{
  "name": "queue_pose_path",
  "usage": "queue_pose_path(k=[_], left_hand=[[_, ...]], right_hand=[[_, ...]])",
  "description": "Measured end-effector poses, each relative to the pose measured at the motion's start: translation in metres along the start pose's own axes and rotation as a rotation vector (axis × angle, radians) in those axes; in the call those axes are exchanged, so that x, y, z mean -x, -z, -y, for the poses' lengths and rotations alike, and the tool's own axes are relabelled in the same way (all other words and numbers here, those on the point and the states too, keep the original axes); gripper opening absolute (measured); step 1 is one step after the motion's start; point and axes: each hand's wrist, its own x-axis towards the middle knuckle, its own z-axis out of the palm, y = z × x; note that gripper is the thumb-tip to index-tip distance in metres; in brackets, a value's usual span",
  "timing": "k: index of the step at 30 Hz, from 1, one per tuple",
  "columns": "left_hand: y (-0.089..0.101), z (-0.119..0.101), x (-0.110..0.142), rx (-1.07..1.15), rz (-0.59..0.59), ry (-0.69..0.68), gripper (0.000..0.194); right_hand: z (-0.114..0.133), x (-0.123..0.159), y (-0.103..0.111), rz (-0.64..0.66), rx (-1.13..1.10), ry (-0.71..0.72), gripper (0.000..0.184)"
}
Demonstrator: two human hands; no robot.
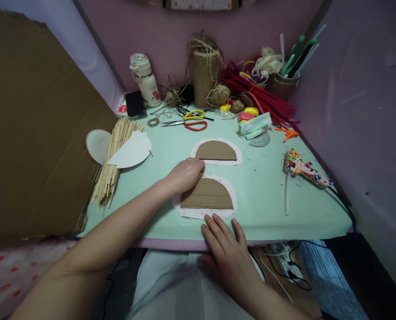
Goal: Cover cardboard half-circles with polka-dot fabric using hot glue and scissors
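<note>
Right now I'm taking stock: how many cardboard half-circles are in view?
2: the near half-circle, partly covered by the left hand, and the far half-circle beyond it.

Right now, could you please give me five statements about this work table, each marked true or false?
1. The nearer cardboard half-round lies on a larger pale piece. True.
2. The left hand is holding the glue gun. False: it is at the left edge of the nearer half-round, and the glue gun lies on the right of the table.
3. The scissors lie farther back than both cardboard half-rounds. True.
4. The bottle lies on its side. False: it stands upright.
5. The bundle of thin sticks lies to the left of both cardboard half-rounds. True.
</note>
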Motion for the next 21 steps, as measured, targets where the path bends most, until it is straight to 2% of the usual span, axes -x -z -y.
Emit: queue_pose_path(k=[4,7,11,13,15,18,21], left_hand=[[0.010,-0.004,0.012,0.040,-0.045,-0.005,0.019],[0.012,-0.013,0.028,0.107,-0.044,-0.076,0.023],[0.007,-0.027,0.047,0.152,0.014,-0.161,0.023],[0.003,-0.033,0.053,0.147,0.014,-0.166,0.023],[-0.001,-0.036,0.057,0.119,-0.007,-0.155,0.023],[-0.009,-0.040,0.062,0.063,-0.083,-0.146,0.019],[-0.020,-0.044,0.065,0.052,-0.156,-0.164,0.019]], right_hand=[[0.001,-0.001,0.000,0.011,-0.012,-0.005,0.053],[0.002,-0.001,0.004,0.006,-0.025,-0.006,0.050],[-0.004,-0.002,0.020,-0.119,-0.094,0.023,0.032],[-0.014,-0.005,0.032,-0.226,-0.112,-0.028,0.023],[-0.030,-0.011,0.044,-0.280,-0.101,-0.133,0.019],[-0.056,-0.026,0.060,-0.269,-0.101,-0.201,0.017],[-0.078,-0.051,0.066,-0.197,-0.164,-0.165,0.018]])
